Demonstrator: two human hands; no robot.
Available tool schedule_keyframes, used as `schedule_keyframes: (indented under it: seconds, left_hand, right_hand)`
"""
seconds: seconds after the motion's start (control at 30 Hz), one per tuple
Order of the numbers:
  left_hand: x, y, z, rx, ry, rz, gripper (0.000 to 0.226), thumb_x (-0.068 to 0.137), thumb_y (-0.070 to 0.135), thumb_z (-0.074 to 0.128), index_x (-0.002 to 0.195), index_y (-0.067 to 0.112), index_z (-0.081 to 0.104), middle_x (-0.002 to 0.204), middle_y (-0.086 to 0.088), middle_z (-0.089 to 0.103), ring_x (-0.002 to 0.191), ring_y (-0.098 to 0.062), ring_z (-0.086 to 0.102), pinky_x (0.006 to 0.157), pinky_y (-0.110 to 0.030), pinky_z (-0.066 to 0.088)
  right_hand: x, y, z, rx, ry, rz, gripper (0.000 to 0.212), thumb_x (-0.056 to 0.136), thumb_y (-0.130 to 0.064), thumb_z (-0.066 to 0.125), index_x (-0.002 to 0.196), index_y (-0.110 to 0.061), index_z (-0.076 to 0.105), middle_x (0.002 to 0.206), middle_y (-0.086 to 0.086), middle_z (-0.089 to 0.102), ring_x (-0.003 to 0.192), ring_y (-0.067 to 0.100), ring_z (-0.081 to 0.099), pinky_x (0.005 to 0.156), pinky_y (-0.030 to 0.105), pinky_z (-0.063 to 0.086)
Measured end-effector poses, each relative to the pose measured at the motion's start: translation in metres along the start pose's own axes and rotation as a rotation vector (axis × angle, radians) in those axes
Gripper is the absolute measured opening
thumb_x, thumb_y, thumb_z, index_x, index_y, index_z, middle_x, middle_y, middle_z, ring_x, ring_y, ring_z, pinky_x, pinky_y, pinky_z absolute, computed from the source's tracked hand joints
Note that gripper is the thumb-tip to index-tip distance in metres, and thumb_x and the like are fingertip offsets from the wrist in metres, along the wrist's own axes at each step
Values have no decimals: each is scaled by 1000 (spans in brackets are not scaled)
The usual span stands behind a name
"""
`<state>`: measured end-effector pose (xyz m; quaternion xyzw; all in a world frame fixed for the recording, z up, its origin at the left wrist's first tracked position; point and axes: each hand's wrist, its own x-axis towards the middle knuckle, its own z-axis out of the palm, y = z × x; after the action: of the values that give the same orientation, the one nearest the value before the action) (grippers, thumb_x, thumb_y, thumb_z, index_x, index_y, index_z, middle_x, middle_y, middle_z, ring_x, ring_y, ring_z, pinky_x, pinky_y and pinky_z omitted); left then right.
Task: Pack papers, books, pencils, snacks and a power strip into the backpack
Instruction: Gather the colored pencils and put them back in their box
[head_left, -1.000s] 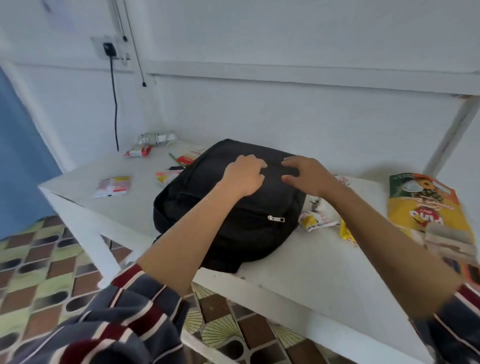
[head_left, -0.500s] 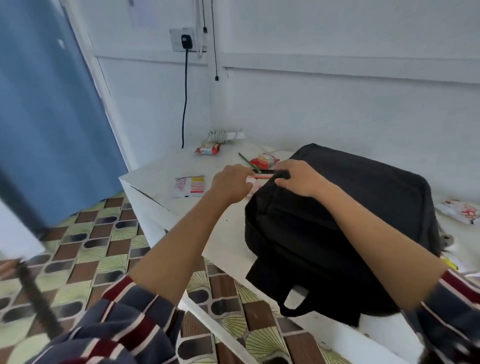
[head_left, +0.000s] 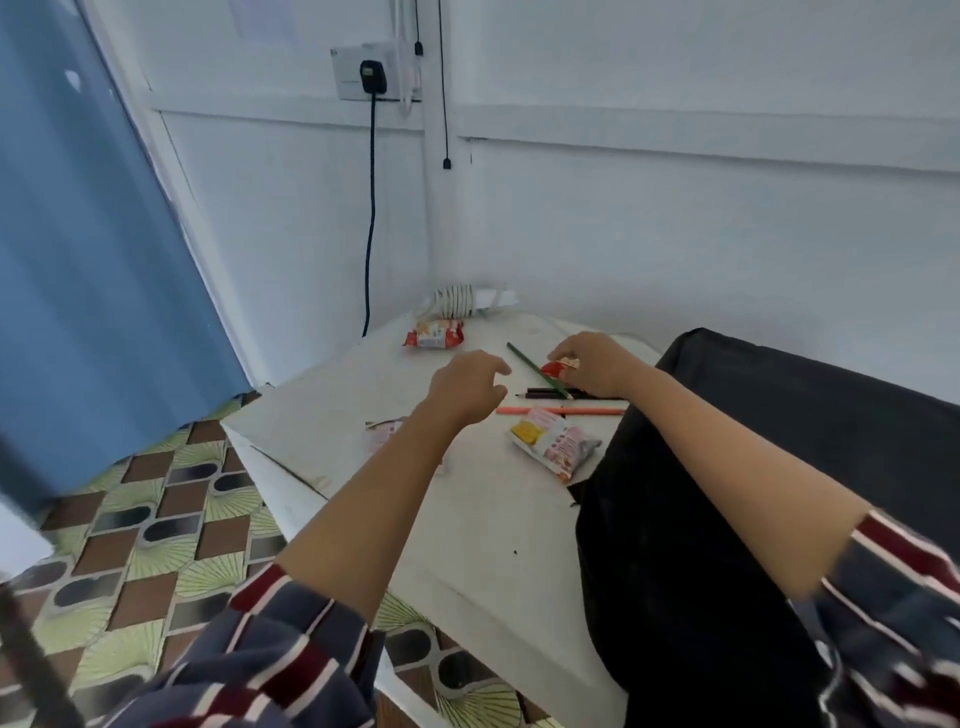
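The black backpack (head_left: 753, 467) lies on the white table (head_left: 467, 519) at the right. My right hand (head_left: 592, 364) pinches a small red snack packet (head_left: 556, 368) beyond the bag's left edge. My left hand (head_left: 467, 387) hovers over the table with loosely curled fingers, holding nothing. Between the hands lie a green pencil (head_left: 535, 369), dark pencils (head_left: 545, 395) and an orange pencil (head_left: 561, 411). A white and yellow snack pack (head_left: 553, 447) lies beside the bag. A red snack pack (head_left: 435, 333) sits farther back, in front of a coiled white power strip (head_left: 462, 301).
A paper packet (head_left: 384, 434) is partly hidden under my left forearm. A black cable (head_left: 370, 218) hangs from a wall socket (head_left: 371, 73) down to the table corner. A blue door (head_left: 78, 234) stands left, above a patterned tile floor (head_left: 145, 545).
Both hands have left the backpack's top edge and moved out over the table. My right hand now pinches the red snack packet. The view has swung left and down.
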<state>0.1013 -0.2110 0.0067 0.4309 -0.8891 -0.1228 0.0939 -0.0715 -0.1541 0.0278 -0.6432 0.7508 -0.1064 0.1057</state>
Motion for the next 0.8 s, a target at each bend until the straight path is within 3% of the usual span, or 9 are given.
schedule_keyframes:
  seconds: [0.2, 0.37, 0.63, 0.8]
  left_hand:
    - [44, -17, 17, -13, -103, 142, 36, 94, 24, 50, 131, 23, 52, 137, -2, 48, 126, -20, 43, 98, -36, 40]
    - [71, -24, 28, -14, -196, 301, 34, 94, 25, 52, 127, 21, 55, 133, -3, 51, 120, -19, 48, 92, -33, 42]
    - [84, -16, 45, -42, -289, 447, 30, 87, 15, 57, 117, 14, 63, 116, -6, 62, 104, -23, 56, 87, -35, 48]
    - [87, -10, 53, -56, -298, 471, 35, 89, 7, 55, 124, 13, 60, 124, -7, 60, 111, -22, 56, 96, -34, 46]
  right_hand:
    - [33, 8, 13, -3, 33, 143, 27, 90, -9, 54, 116, -10, 62, 127, 6, 57, 112, 21, 53, 86, 24, 38]
    - [42, 14, 21, -55, 17, 269, 22, 86, 3, 50, 96, -3, 68, 106, 11, 65, 90, 22, 57, 75, 24, 40]
    - [38, 24, 35, -113, -23, 339, 26, 85, 3, 52, 100, -7, 70, 113, 11, 63, 101, 27, 58, 78, 25, 41]
    - [38, 23, 41, -191, -35, 341, 26, 88, -3, 54, 109, -9, 66, 114, 10, 64, 100, 26, 60, 80, 28, 45]
